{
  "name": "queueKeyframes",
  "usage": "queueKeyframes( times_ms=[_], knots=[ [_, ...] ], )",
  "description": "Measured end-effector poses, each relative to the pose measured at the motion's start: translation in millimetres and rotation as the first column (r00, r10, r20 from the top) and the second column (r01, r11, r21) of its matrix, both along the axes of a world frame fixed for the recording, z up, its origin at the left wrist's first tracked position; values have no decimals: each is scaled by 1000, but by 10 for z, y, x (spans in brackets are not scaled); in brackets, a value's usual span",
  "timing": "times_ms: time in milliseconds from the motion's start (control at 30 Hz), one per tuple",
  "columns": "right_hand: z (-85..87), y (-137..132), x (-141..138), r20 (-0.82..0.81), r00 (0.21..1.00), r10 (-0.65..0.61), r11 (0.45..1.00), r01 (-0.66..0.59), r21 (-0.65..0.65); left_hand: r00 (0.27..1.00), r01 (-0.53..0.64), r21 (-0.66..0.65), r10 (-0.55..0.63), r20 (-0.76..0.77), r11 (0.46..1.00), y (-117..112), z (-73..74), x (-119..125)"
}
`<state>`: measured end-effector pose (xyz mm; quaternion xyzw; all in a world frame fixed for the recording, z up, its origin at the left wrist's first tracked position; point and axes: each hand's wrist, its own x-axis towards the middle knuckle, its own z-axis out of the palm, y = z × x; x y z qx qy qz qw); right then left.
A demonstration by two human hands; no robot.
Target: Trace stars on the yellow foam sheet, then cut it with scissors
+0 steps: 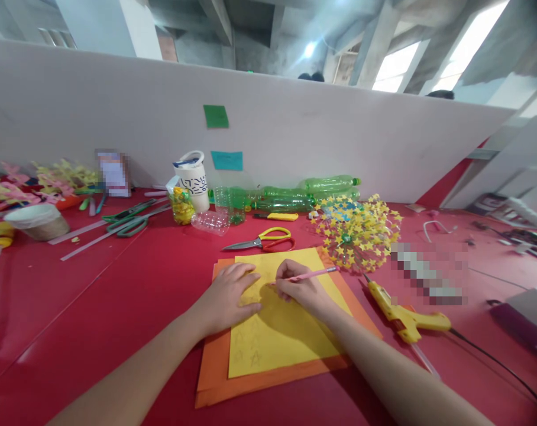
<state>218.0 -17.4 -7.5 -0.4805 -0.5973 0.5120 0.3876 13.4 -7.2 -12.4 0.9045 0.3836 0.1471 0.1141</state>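
A yellow sheet of paper (281, 337) lies on top of orange sheets (339, 307) on the red table. My left hand (228, 293) rests flat on the yellow sheet, fingers spread, holding it down. My right hand (301, 290) is closed around a pink pencil (315, 274), whose tip touches the yellow paper just right of my left fingers. Faint pencil outlines show lower on the sheet.
Red-and-yellow scissors (262, 241) lie just beyond the paper. A yellow glue gun (404, 313) with its cord sits to the right. A ball of yellow stars (357, 231), green bottles (304, 195), a paper cup (193, 180) and green scissors (130, 222) stand further back, before a white partition.
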Motion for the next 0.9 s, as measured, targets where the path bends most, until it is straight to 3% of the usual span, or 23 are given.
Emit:
queueKeyframes(
  times_ms=[333,700,900],
  knots=[
    [-181,74,-13,6,1000,-30,998,30,48,1000,-23,24,23,-19,999,4,-1,11],
    [-208,73,-4,41,999,16,997,-19,78,999,-30,32,31,-16,999,15,-11,9],
    [-175,64,-31,16,1000,-22,997,21,73,999,-36,33,36,-16,999,6,-13,7]
  ],
)
